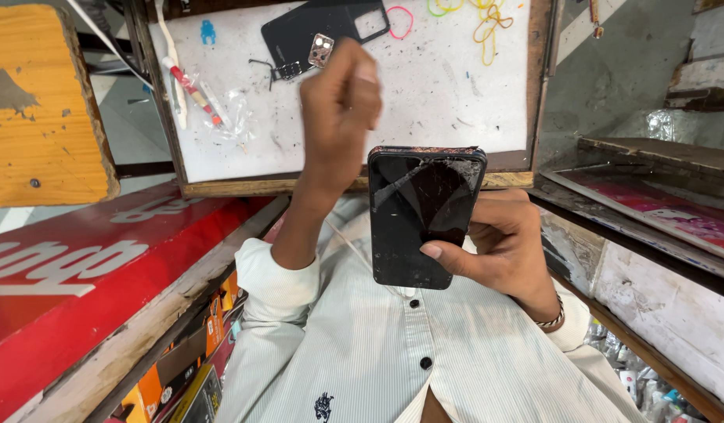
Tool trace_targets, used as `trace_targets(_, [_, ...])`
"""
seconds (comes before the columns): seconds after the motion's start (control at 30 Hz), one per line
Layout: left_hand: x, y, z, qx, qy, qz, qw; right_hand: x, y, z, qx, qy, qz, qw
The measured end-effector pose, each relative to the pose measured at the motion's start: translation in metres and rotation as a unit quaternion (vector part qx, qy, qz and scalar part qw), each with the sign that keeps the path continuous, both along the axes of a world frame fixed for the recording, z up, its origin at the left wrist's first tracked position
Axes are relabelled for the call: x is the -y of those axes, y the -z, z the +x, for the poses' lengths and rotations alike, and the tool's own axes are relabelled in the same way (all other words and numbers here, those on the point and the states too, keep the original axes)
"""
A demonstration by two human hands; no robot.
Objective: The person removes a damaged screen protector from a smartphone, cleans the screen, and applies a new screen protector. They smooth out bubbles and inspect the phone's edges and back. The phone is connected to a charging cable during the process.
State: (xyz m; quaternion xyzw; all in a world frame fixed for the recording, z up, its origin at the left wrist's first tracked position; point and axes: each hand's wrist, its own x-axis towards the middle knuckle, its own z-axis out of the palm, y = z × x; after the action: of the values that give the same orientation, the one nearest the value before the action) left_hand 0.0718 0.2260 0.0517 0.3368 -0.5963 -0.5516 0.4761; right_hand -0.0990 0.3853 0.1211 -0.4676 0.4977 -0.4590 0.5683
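Note:
My right hand (512, 249) grips a black smartphone (421, 215) upright in front of my chest. Its glass is cracked across the top, and my thumb lies on the lower screen. My left hand (340, 110) is raised over the white worktop (424, 110) with its fingers bunched together. Its fingertips end at a small square metal camera piece (321, 48). Whether they pinch that piece or only cover it is unclear. The piece sits by a black phone back cover (315, 31) lying on the worktop.
Coloured rubber bands (487, 23), a pink loop (401, 22), a red-tipped tool in clear wrap (193, 90) and a small blue shape (208, 31) lie on the worktop. A red signboard (80, 274) is at left, an orange stool (41, 110) beyond it, and wooden shelves (651, 204) at right.

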Motion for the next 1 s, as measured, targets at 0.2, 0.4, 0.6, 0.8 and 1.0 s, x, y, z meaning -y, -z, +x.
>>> trace_targets(0.2, [-0.009,-0.008,-0.031,0.108,0.056,-0.121,0.985,-0.003,-0.003,-0.005,0.033,0.009,-0.006,0.999])
trace_targets(0.4, [-0.002,-0.019,-0.03,0.112,0.086,-0.124,0.982,-0.003,-0.002,-0.006,0.036,0.007,-0.007,0.999])
trace_targets(0.6, [0.007,-0.065,-0.004,-0.017,0.028,-0.028,0.999,-0.001,-0.004,-0.012,0.031,0.005,-0.013,0.999])
trace_targets(0.8, [-0.035,-0.12,0.016,0.106,0.068,-0.292,0.948,0.001,-0.003,-0.011,0.019,0.009,-0.043,0.999])
trace_targets(1.0, [-0.044,-0.133,0.009,0.163,0.006,-0.32,0.933,0.003,-0.004,-0.004,-0.031,0.0,-0.022,0.999])
